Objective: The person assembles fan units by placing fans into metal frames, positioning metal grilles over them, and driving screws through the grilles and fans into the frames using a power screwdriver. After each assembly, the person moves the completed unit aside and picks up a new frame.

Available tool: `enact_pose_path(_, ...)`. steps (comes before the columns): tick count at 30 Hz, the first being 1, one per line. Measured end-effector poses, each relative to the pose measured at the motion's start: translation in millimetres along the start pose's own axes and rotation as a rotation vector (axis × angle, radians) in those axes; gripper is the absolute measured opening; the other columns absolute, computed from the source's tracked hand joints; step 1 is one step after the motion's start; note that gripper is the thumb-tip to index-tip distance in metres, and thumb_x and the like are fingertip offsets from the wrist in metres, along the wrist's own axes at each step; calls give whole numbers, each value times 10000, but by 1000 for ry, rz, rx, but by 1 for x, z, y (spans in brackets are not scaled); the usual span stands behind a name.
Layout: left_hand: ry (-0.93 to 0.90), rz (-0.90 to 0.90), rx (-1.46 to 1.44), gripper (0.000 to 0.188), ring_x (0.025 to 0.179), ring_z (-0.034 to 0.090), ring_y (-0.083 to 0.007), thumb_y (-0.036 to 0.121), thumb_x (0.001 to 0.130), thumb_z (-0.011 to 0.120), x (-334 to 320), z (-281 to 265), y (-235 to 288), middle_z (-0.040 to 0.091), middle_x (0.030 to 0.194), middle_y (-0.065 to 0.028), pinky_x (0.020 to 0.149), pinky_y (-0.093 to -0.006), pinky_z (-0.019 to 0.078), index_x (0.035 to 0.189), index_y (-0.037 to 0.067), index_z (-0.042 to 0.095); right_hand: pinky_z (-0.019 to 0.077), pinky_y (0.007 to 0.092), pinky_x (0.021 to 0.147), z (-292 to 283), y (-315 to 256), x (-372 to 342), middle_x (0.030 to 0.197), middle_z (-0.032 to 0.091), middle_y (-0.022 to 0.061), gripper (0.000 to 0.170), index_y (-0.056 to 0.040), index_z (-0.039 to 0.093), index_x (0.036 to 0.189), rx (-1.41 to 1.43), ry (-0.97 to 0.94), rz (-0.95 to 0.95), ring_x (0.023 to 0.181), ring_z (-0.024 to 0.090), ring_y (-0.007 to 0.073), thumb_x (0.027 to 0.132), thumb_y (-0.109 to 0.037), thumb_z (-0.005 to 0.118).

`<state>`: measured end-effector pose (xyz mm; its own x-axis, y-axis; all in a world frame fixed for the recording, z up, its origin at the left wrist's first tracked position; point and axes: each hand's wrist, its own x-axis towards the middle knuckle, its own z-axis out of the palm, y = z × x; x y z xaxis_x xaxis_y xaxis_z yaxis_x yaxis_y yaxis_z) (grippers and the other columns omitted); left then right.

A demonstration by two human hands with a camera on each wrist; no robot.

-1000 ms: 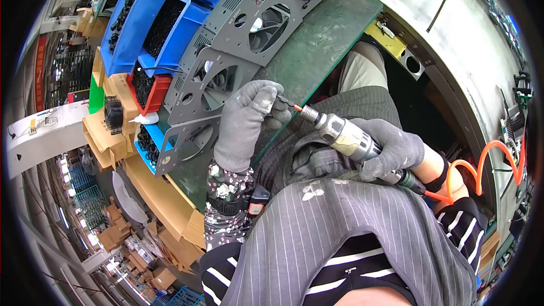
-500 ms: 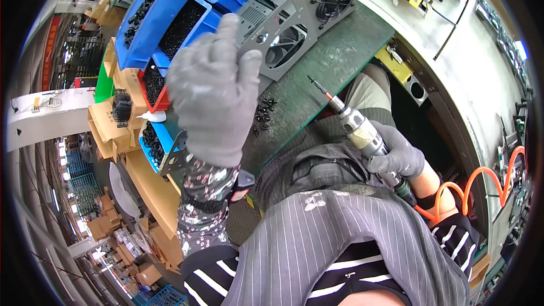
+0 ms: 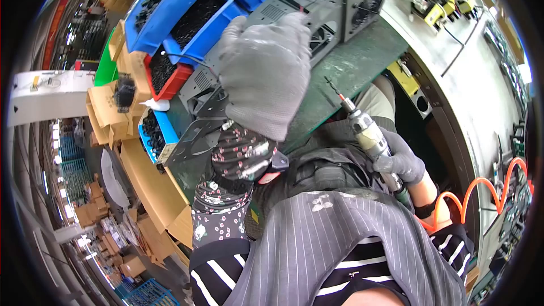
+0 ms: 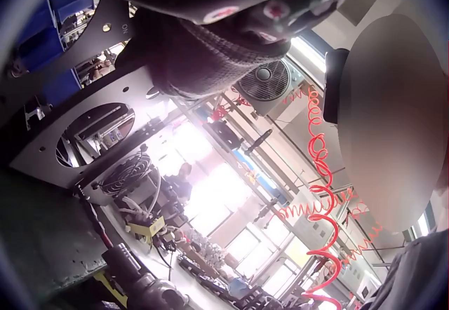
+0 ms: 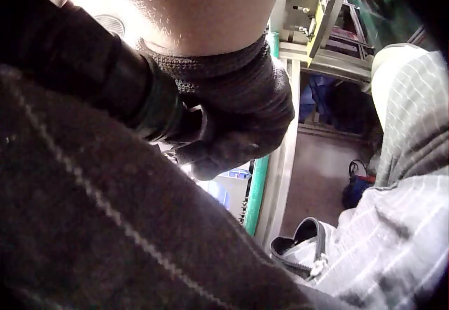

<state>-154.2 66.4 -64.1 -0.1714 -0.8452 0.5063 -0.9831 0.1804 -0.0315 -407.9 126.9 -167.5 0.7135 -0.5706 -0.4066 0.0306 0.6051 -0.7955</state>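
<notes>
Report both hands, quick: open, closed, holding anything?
Left hand: cannot tell, its grip is hidden.
Right hand: closed, holding the power driver.

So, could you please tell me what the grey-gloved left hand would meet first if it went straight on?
The left hand would probably meet the grey, slotted metal panel first, though depth is unclear.

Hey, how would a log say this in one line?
right hand: grips power tool | left hand: near grey panels, contact unclear | blue bins: hold black parts

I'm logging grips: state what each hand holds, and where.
The right hand grips the power driver around its rear body; whether the left hand holds anything can't be told.
</notes>
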Motion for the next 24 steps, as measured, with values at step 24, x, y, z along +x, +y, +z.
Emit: enact_pose_path(24,-304,-657,689,219,1009,606,-197,339,756,706,-103,-62,-329,685,992,-14,878,-350,467,908,181,711,480,233,601,27,6,3,815,592,45,833,67,496,1217,86,260,-100,641,582,125,523,-297,778)
